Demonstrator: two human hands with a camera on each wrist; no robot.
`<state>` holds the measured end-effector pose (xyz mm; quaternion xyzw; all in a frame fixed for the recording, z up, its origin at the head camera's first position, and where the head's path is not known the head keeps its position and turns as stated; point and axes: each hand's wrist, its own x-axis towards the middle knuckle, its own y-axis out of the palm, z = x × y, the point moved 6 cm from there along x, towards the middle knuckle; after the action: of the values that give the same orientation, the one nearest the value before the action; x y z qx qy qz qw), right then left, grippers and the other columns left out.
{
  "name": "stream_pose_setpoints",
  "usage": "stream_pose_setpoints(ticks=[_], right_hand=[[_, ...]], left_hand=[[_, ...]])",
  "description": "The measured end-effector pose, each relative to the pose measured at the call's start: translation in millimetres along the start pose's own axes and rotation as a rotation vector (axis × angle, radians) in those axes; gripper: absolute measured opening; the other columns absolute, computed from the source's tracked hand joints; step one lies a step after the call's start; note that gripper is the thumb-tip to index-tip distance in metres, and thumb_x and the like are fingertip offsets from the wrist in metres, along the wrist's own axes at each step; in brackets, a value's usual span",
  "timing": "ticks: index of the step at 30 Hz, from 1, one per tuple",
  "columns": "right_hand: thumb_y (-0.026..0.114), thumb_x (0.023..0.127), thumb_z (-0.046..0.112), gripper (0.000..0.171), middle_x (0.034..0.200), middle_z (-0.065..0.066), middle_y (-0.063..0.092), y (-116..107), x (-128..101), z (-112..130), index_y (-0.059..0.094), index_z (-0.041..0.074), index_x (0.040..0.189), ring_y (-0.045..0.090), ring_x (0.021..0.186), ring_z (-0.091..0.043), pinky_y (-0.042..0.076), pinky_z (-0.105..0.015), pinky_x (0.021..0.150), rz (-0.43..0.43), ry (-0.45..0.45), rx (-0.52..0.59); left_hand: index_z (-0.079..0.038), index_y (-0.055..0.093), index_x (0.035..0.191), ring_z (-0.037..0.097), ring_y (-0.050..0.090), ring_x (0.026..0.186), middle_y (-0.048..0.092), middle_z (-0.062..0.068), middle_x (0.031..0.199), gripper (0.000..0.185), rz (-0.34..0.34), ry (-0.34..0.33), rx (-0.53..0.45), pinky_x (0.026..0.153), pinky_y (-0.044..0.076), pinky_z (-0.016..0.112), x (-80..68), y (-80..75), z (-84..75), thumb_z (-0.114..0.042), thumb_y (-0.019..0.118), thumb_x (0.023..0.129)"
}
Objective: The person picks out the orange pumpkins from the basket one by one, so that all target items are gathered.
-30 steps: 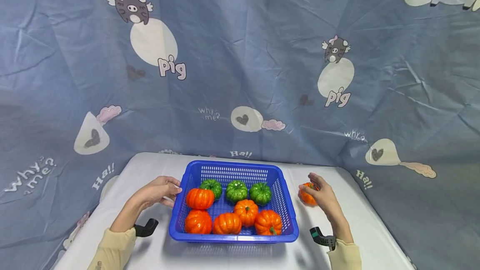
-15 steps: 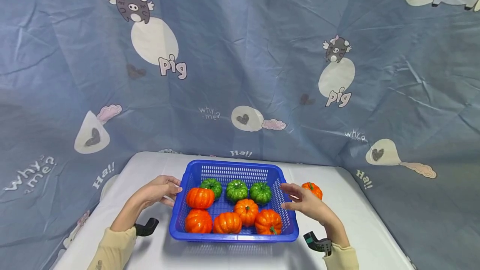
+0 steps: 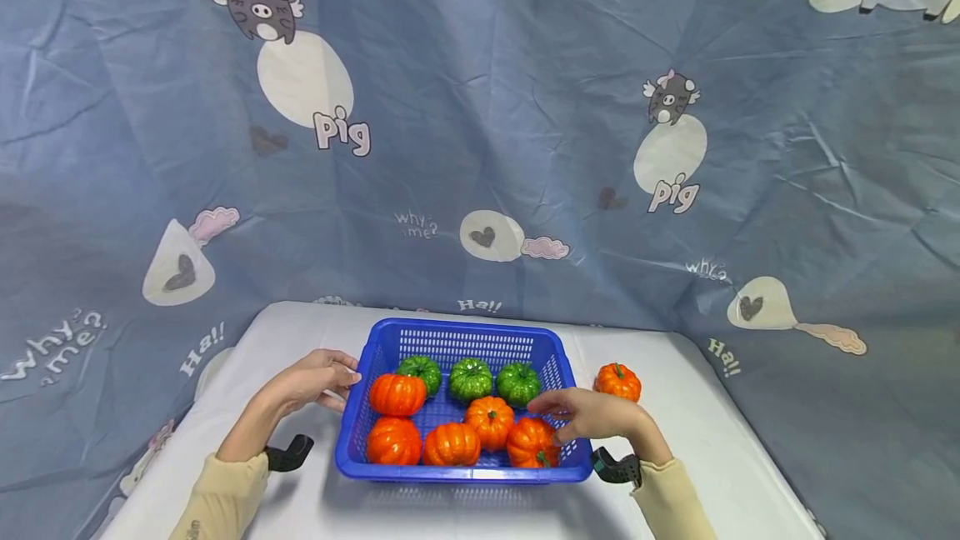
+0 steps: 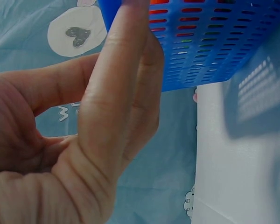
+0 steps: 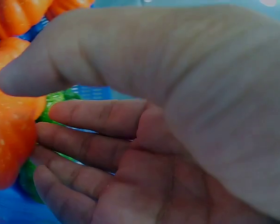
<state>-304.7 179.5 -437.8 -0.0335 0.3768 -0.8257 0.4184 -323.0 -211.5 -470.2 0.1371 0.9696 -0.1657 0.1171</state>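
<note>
A blue plastic basket [image 3: 465, 473] holds several small pumpkins: green ones along the back, orange and red-orange ones in front. My left hand [image 3: 318, 379] is at the basket's left side, its fingers loosely bent beside the rim; in the left wrist view the thumb [image 4: 113, 84] reaches up to the blue wall. My right hand [image 3: 592, 415] reaches over the right rim, fingers relaxed and apart. Its thumb and fingertips are around the front-right orange pumpkin [image 3: 531, 442]; whether they touch it I cannot tell. Nothing is gripped in the right palm [image 5: 144, 182].
One more orange pumpkin [image 3: 618, 382] sits on the white table [image 3: 300, 507], right of the basket and behind the right hand. A blue patterned cloth [image 3: 420, 148] hangs behind the table and at both sides.
My right hand has left the lone orange pumpkin on the table and moved left over the basket, down toward the front-right pumpkin. My left hand stays at the basket's left side.
</note>
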Motion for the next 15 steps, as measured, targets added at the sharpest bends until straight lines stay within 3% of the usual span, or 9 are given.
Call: stream_pose_setpoints(ticks=[11, 15], right_hand=[[0.073, 0.078, 0.006, 0.055, 0.125, -0.001, 0.060, 14, 15, -3, 0.057, 0.009, 0.130, 0.055, 0.115, -0.017, 0.043, -0.042, 0.105, 0.017, 0.128, -0.177], [0.072, 0.078, 0.004, 0.053, 0.123, -0.003, 0.061, 15, 17, -2, 0.057, 0.006, 0.129, 0.056, 0.113, -0.019, 0.045, -0.043, 0.104, -0.001, 0.117, -0.219]], left_hand=[[0.013, 0.045, 0.123, 0.020, 0.063, 0.078, 0.062, 0.013, 0.093, 0.040, 0.001, -0.007, 0.010, 0.068, 0.061, 0.037, 2.3, -0.5, 3.0, -0.012, 0.055, 0.093], [0.013, 0.045, 0.123, 0.020, 0.063, 0.078, 0.062, 0.012, 0.093, 0.040, 0.005, -0.007, 0.001, 0.068, 0.061, 0.037, 3.5, -0.7, 3.4, -0.012, 0.055, 0.094]])
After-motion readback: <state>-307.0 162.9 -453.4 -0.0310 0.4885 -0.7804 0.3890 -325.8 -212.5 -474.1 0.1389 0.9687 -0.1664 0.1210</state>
